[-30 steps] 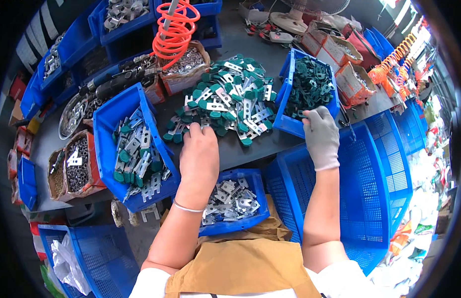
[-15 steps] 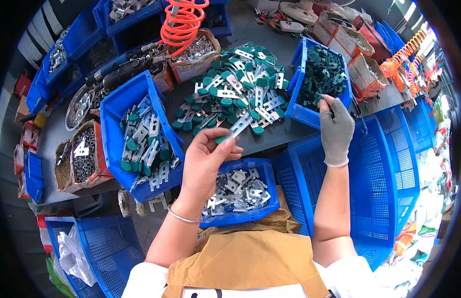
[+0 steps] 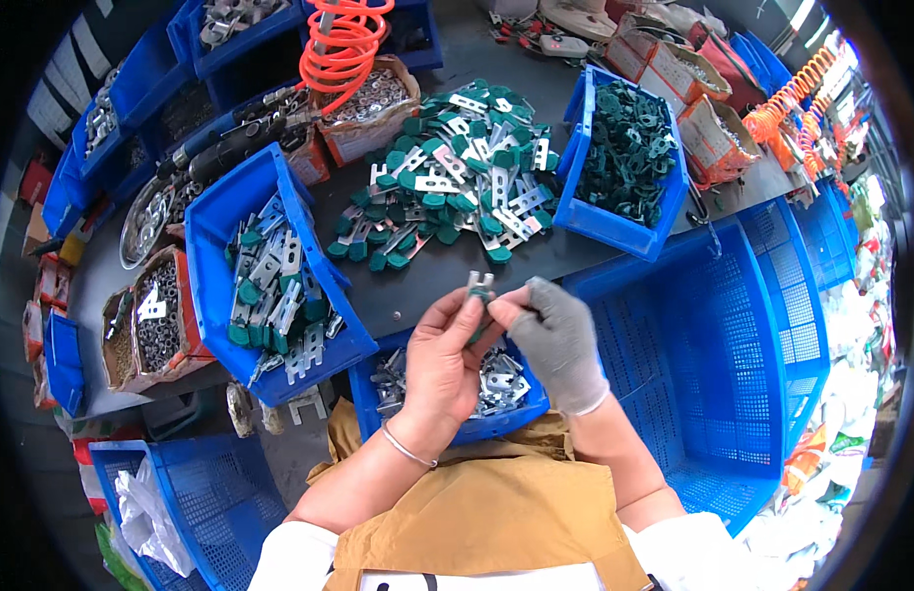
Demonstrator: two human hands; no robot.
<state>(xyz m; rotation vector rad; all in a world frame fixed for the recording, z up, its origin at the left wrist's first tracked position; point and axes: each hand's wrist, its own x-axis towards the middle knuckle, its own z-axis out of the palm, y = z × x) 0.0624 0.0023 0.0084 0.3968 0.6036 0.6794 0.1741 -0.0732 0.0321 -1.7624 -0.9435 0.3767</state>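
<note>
My left hand [image 3: 445, 369] pinches a metal bracket [image 3: 481, 280] upright between thumb and fingers. Dark green plastic shows at the bracket's lower part, mostly covered by my fingers. Against it, from the right, comes my gloved right hand [image 3: 563, 345], its bare fingertips pressed together at the bracket; whatever they grip is hidden. Beneath both hands is a blue bin [image 3: 516, 424] of small loose metal plates [image 3: 503, 379]. Farther off lies a heap of slotted metal brackets with green ends [image 3: 457, 172]. A blue bin [image 3: 614, 232] at the right holds dark green plastic clips [image 3: 629, 153].
At the left, a tilted blue bin [image 3: 353, 345] carries more green-ended brackets. Boxes of small metal parts [image 3: 161, 335] stand beyond it. An orange coiled hose [image 3: 343, 54] hangs above a power tool [image 3: 235, 143]. Large blue crates [image 3: 674, 364] stand off the table's right edge.
My right hand has come from the green clip bin to my left hand. The left hand has turned the bracket more upright and moved it slightly right and nearer. The view has shifted a little.
</note>
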